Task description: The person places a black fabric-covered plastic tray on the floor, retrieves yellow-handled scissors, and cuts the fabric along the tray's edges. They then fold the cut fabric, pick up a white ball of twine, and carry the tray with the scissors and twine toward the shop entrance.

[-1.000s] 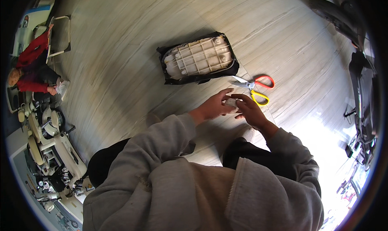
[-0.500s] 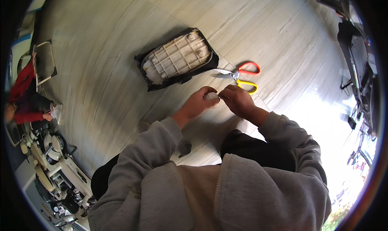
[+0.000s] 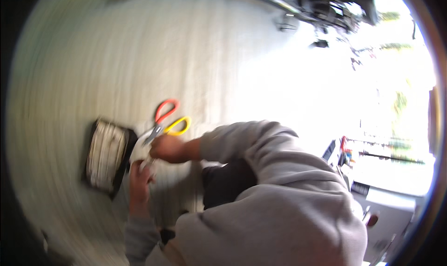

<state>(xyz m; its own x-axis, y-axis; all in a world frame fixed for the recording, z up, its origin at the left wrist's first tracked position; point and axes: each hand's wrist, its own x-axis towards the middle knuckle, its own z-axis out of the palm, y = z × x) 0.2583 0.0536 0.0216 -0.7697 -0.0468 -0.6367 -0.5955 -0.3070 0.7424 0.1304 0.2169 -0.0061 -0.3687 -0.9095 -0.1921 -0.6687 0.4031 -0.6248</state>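
Observation:
My left hand (image 3: 139,180) is closed round a small pale roundish thing (image 3: 148,162), blurred and mostly covered by the fingers; its kind does not show. Right against it, my right hand (image 3: 167,148) has its fingers bunched together at the thing's edge, and what they pinch is hidden. Just beyond the right hand, scissors (image 3: 158,126) with one red and one yellow handle lie on the floor, blades apart. Left of both hands rests what looks like an upturned vehicle seat (image 3: 106,156), with a pale ribbed base and a black cover round its edge.
Pale streaked floor (image 3: 139,56) spreads around me, smeared by motion. Dark vehicle-like parts (image 3: 321,7) stand at the far right. Bright glare comes from the right, where a grey cabinet-like box (image 3: 389,215) stands near the rim.
The view has swung to the right, so seat, scissors and hands now appear further left and turned. Both hands stay together at the pale thing.

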